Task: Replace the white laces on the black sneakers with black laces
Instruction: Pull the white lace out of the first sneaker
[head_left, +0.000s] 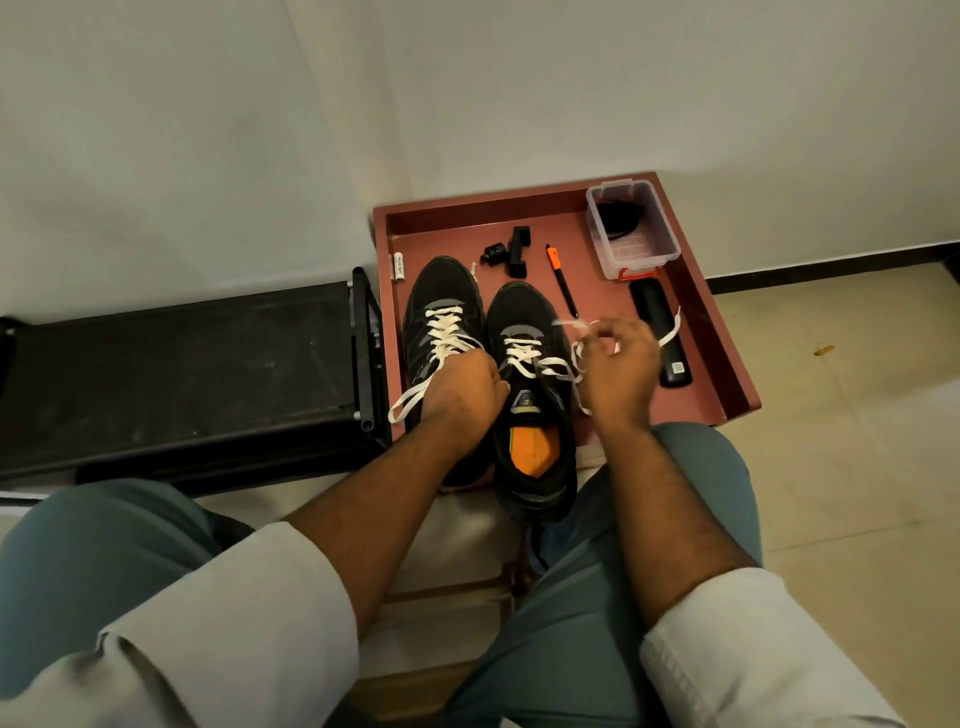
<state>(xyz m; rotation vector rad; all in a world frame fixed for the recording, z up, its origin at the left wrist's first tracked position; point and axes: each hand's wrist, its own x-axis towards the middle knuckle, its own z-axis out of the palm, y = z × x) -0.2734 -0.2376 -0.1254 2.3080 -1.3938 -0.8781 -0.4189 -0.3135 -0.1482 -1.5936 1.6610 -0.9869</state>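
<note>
Two sneakers sat toes-away on the red tray, and everything about the next pull came down to which way the lace ran from my right hand. That hand was just to the right of the right sneaker, fingers curled and pinching the loosened white lace, which trailed from the eyelets out sideways toward it, with a free end flopping further right over the black remote. So the lace lay across the shoe's long axis, not along it, and I figured the pull had to keep going sideways, away from the tongue.

My left hand was curled down on the collar of the left sneaker, right beside the right sneaker's tongue; whether it actually gripped a lace I couldn't tell. The left shoe's white lace was fully threaded, ends hanging off its left side.

Something dark, probably the black laces, sat in the clear box well beyond the right sneaker, nearer my right hand.
</note>
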